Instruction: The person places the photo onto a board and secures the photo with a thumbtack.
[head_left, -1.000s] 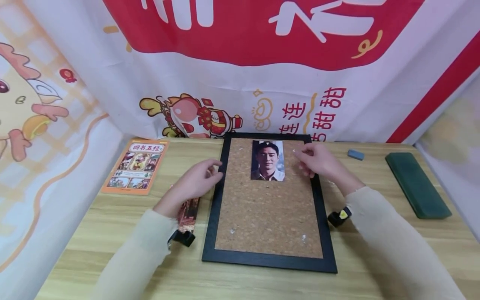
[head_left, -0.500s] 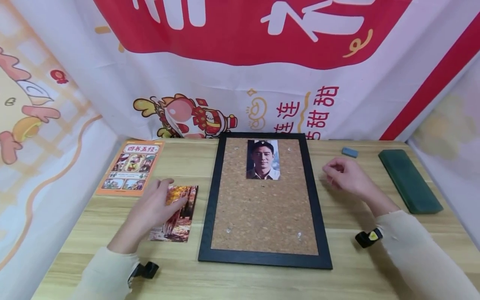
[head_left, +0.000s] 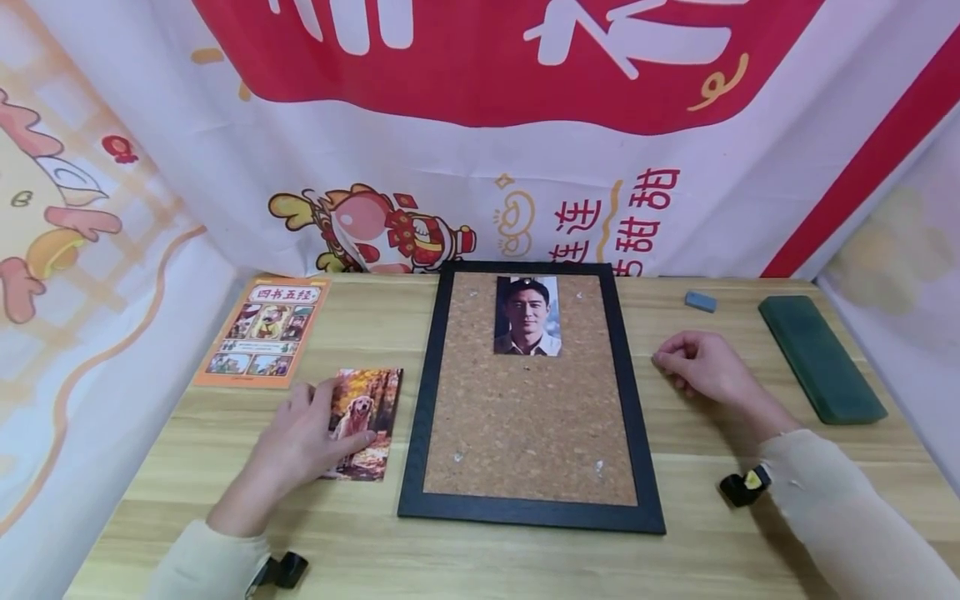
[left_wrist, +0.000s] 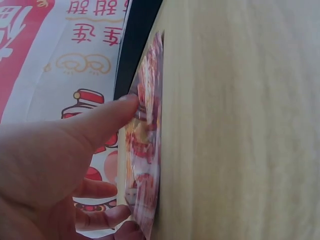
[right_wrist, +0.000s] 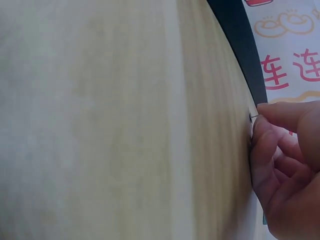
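Observation:
A photo of a golden dog among autumn leaves (head_left: 363, 412) lies on the table left of the black-framed cork board (head_left: 532, 433). My left hand (head_left: 303, 433) grips this photo, its thumb across the picture and its fingers at the far edge; in the left wrist view the photo looks slightly bowed. Right of the board, my right hand (head_left: 701, 364) pinches a small pin (right_wrist: 254, 116) between thumb and forefinger, low over the wood. A portrait photo (head_left: 528, 317) hangs at the board's top, with a pin at its upper edge.
Small clear pins (head_left: 598, 467) sit near the board's corners. An orange booklet (head_left: 262, 333) lies at the left. On the right are a blue eraser-like block (head_left: 701, 301) and a long dark green case (head_left: 821, 358). A printed cloth (head_left: 480, 192) hangs behind the table.
My right hand has moved from the board's upper right corner to the table beside it. My left hand has moved from the board's left edge down to the dog photo and taken hold of it.

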